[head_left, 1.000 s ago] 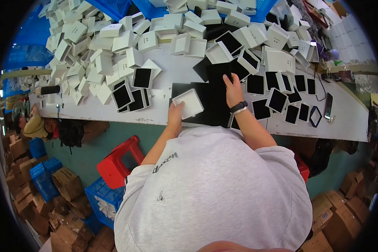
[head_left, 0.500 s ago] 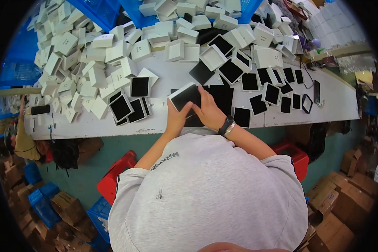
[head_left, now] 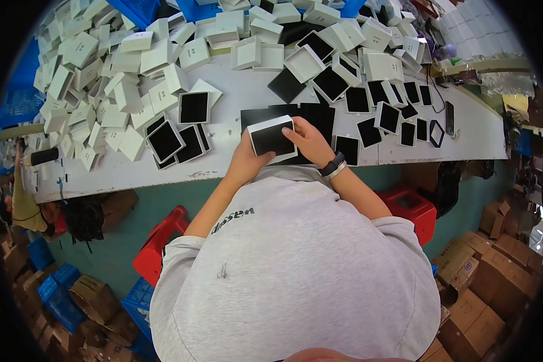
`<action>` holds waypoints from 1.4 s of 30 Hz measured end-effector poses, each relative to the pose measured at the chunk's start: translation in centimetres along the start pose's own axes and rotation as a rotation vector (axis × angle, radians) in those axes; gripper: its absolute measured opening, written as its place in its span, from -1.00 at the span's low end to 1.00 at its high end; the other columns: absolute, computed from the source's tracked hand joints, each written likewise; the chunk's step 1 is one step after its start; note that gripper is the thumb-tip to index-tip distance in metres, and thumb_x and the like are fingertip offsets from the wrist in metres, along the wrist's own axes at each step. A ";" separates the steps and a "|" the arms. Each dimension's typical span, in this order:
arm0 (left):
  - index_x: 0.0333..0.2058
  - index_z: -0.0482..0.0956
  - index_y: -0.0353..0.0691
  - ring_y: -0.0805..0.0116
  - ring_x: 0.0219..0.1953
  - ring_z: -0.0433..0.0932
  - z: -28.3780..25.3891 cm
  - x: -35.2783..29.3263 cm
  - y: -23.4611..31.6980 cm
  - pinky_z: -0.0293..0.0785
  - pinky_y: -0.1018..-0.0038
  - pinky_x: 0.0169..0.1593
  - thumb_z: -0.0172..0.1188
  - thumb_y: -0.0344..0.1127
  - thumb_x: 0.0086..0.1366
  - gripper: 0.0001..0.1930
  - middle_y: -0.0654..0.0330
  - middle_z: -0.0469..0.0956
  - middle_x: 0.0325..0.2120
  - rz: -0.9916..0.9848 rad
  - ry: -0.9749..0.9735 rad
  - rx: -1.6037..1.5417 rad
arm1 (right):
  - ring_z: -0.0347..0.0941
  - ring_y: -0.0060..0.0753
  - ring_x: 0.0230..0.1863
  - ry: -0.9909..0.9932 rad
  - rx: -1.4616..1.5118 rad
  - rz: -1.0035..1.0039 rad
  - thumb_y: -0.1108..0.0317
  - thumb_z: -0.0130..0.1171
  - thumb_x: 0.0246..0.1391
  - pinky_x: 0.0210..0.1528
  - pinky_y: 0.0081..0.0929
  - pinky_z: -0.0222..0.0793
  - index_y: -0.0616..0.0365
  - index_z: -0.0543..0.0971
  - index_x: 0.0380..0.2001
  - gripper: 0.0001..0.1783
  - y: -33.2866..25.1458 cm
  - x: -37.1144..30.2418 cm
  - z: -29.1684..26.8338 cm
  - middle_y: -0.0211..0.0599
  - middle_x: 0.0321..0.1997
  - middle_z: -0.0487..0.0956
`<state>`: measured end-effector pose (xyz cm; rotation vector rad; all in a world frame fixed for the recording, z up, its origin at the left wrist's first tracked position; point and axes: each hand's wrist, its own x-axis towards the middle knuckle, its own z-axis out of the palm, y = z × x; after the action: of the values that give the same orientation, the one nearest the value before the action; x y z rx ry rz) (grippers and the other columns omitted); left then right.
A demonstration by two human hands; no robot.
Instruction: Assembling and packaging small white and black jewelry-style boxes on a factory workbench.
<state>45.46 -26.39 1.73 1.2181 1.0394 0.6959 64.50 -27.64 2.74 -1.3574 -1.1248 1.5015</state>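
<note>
The white box [head_left: 270, 124] is held between the left grip [head_left: 242, 160] and right grip [head_left: 312, 143], both closed on its edges, apparently for steadiness while the black insert [head_left: 270, 142] is thumbed. Black sheets [head_left: 320, 119] are kept within reach just beyond. Unlike a second ago, the box is filled and two-handed.

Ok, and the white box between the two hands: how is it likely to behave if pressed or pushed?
The white box is probably stiff: its edges look straight between the left hand and right hand. Its flat sides suggest sliding rather than rolling. It may be light, though anything beneath the black insert is hidden.
</note>
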 end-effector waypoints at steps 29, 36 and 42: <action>-0.10 0.45 -0.25 0.01 -0.01 0.35 -3.9 17.6 -2.7 0.25 0.16 0.09 0.27 -0.25 0.04 -0.57 0.04 0.44 -0.12 0.316 0.390 0.585 | 0.33 -0.17 -0.03 -0.049 -1.364 -0.398 0.28 0.29 -0.18 0.11 -0.23 0.17 0.11 0.45 -0.28 -0.65 3.3 7.5 -1.6 -0.30 -0.17 0.44; -0.21 0.54 -0.15 0.12 -0.02 0.36 -3.2 22.0 0.4 0.28 0.25 -0.01 0.30 -0.19 0.04 -0.67 0.19 0.48 -0.14 0.291 0.514 1.164 | 0.43 -0.16 -0.06 0.376 -0.111 0.014 0.27 0.18 0.06 -0.07 -0.34 0.35 0.23 0.36 -0.03 -0.56 4.8 6.8 -2.7 -0.12 -0.09 0.49; -0.34 0.56 -0.11 0.20 -0.06 0.38 -2.5 14.3 3.2 0.19 0.25 0.00 0.30 -0.26 0.01 -0.79 0.28 0.50 -0.25 0.721 0.312 1.056 | 0.43 -0.42 -0.09 0.496 0.625 0.075 0.30 0.12 0.14 -0.15 -0.37 0.40 0.19 0.28 0.10 -0.51 -0.5 4.6 -4.7 -0.35 -0.09 0.46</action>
<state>49.13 -12.03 1.06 2.5364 1.2723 0.9304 68.71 -22.62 1.74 -1.2235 -0.2590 1.3047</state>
